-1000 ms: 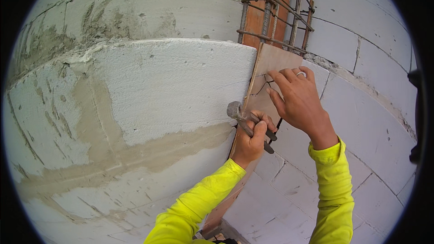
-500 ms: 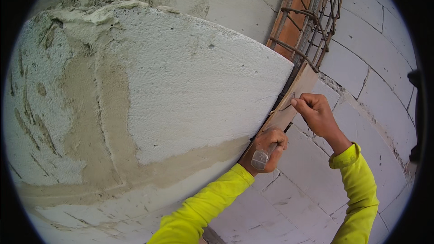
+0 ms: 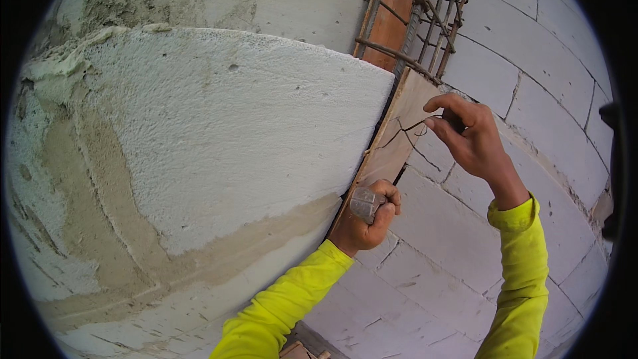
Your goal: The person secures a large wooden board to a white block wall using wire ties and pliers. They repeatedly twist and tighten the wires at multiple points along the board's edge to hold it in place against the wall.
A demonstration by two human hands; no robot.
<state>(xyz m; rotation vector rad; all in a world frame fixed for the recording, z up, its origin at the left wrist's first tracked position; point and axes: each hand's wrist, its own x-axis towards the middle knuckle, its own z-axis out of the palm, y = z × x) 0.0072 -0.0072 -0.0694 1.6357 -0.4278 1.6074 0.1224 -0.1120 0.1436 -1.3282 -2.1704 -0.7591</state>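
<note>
My left hand [image 3: 367,223] is closed around what looks like a hammer [image 3: 365,205], its blunt, faceted grey metal end showing above the fist. This hand is beside the lower part of a narrow wooden board [image 3: 407,101]. To the upper right, my right hand [image 3: 468,134] pinches a thin, dark, bent wire [image 3: 403,131] between thumb and forefinger. The wire stretches across the board toward its left edge, with a bent end below the fingers. The other fingers of the right hand are curled and partly hidden.
A white block wall [image 3: 266,126] with smeared mortar [image 3: 100,173] stands on the left. Above the board rises a rebar cage [image 3: 425,16] against an orange-brown panel [image 3: 392,16]. A grey block wall [image 3: 458,226] with open joints fills the right side.
My right hand has opened up somewhat from a tight pinch close to the board, and more of the wire shows. My left hand has turned the hammer. The whole view has shifted.
</note>
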